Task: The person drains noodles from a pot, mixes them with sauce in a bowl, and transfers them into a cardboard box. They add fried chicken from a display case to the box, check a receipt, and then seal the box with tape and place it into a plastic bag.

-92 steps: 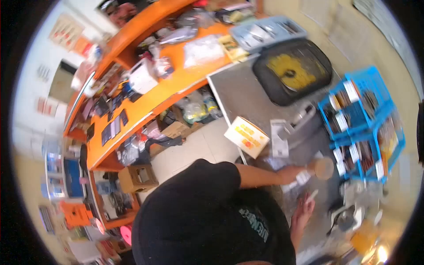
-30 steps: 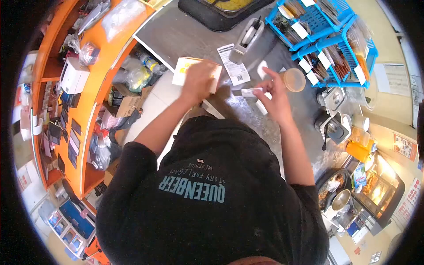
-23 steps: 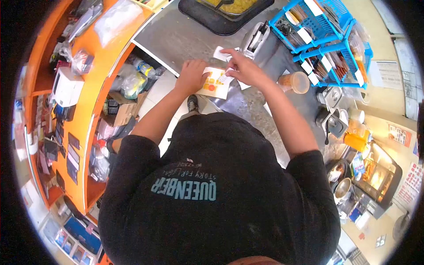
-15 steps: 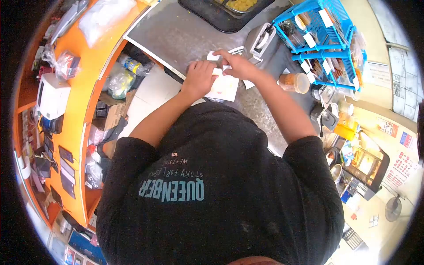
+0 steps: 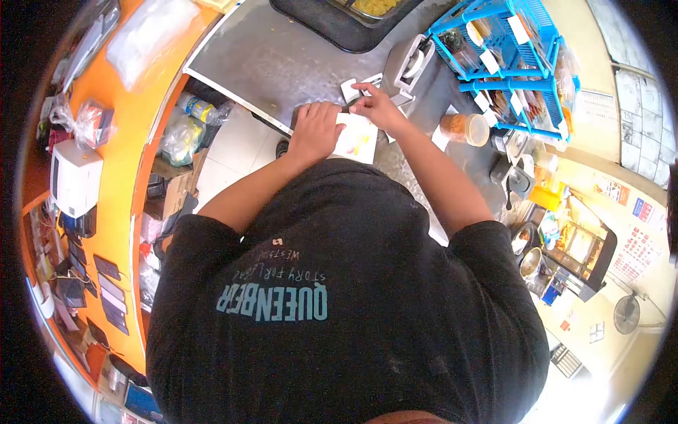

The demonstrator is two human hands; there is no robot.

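Observation:
A white printed paper piece point(image 5: 359, 141), marked in yellow and red, lies at the counter's near edge, in front of my shirt. My left hand point(image 5: 317, 127) is closed at its left side, fingers bunched together and thumb over the white surface. At its top edge is my right hand point(image 5: 378, 109). The thumb and lower fingers are pinched there, while the index finger stretches over a small white slip point(image 5: 349, 90). What the pinch holds is too small to make out. A grey tape dispenser point(image 5: 407, 67) stands just beyond my right hand.
Blue stacked baskets point(image 5: 512, 83) hold packets at the right. A tub with orange contents point(image 5: 466, 129) stands on the grey counter point(image 5: 247, 53). At the top is a black tray point(image 5: 311, 27) with yellow food. An orange shelf unit point(image 5: 127, 191) runs along the left.
My right hand's fingers have drawn together at the paper's top edge, and the white slip beyond shows more. The left hand keeps its place on the paper. The whole view has shifted slightly.

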